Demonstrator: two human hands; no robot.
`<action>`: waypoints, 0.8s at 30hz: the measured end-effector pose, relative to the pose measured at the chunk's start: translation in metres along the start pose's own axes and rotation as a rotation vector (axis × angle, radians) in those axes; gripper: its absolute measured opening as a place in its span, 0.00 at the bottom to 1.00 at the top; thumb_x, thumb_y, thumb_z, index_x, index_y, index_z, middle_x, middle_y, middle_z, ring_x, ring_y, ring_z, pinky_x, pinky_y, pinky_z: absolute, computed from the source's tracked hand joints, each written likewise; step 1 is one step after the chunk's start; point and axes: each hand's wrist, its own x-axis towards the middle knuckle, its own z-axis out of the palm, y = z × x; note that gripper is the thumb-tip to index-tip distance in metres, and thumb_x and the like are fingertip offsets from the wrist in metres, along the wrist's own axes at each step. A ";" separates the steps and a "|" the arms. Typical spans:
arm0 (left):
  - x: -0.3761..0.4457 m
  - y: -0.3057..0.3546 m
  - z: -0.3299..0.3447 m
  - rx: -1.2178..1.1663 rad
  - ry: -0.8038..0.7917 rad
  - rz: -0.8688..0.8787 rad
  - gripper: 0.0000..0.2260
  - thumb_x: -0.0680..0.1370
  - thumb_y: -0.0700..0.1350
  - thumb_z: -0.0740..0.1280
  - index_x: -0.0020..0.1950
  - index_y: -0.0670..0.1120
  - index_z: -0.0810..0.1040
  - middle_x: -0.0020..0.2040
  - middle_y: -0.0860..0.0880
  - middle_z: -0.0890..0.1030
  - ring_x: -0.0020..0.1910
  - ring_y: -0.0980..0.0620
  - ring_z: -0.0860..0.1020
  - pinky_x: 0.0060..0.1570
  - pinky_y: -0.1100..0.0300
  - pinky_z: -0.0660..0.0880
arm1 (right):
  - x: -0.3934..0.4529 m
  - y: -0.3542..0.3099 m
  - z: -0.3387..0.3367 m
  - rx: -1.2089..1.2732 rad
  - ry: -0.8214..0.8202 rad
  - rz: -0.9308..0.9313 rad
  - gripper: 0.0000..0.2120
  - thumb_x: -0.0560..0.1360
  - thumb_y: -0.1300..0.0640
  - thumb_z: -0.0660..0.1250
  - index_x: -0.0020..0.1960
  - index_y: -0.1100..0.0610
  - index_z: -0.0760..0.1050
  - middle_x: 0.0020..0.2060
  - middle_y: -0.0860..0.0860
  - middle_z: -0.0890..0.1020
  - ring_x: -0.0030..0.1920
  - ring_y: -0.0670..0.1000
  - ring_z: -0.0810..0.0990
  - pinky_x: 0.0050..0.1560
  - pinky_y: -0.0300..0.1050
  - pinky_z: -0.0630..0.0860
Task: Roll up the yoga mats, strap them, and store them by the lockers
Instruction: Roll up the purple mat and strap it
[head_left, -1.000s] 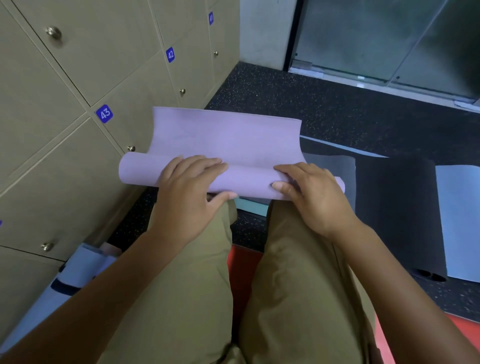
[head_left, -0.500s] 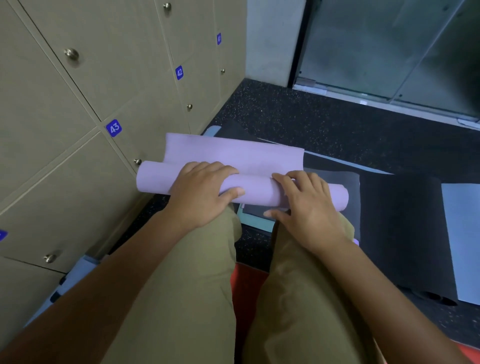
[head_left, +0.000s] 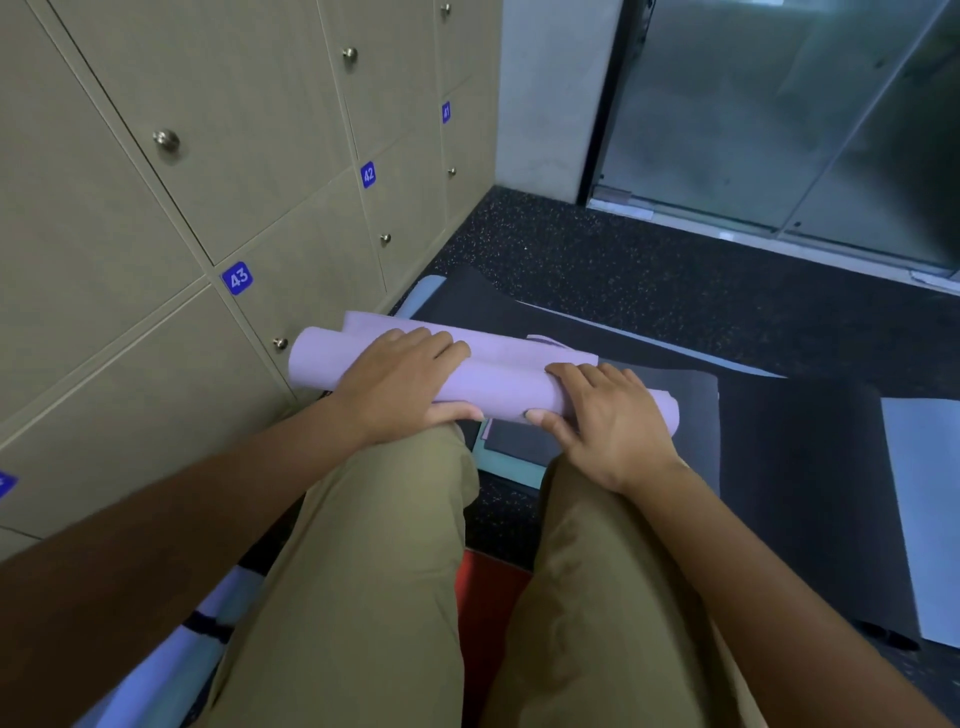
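Hands grip a nearly rolled lilac yoga mat lying crosswise just beyond the knees: left hand nearer the lockers, right hand beside its far end.

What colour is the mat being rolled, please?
Lilac: the mat shows best in the head view.

Lilac mat, khaki trousers, beige lockers with blue number tags, speckled black floor, possibly red mat underfoot
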 end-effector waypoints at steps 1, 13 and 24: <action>0.000 -0.002 0.002 0.026 0.033 -0.003 0.33 0.75 0.74 0.56 0.56 0.46 0.76 0.48 0.48 0.78 0.45 0.44 0.76 0.45 0.46 0.74 | 0.003 0.002 -0.001 0.010 -0.009 0.000 0.32 0.80 0.33 0.50 0.65 0.56 0.76 0.50 0.55 0.84 0.50 0.60 0.80 0.55 0.56 0.74; 0.029 -0.026 -0.020 0.064 0.087 0.101 0.38 0.75 0.78 0.42 0.44 0.46 0.71 0.35 0.47 0.77 0.30 0.43 0.75 0.28 0.51 0.73 | 0.024 0.015 -0.021 -0.044 -0.131 -0.082 0.40 0.70 0.27 0.68 0.73 0.50 0.67 0.62 0.50 0.79 0.59 0.56 0.79 0.56 0.54 0.76; 0.024 -0.003 -0.103 0.085 -0.015 0.136 0.41 0.61 0.86 0.45 0.48 0.52 0.67 0.38 0.56 0.74 0.35 0.51 0.72 0.32 0.53 0.65 | -0.008 0.014 -0.104 -0.126 0.037 -0.207 0.35 0.72 0.25 0.63 0.69 0.46 0.69 0.54 0.47 0.83 0.49 0.53 0.83 0.41 0.49 0.78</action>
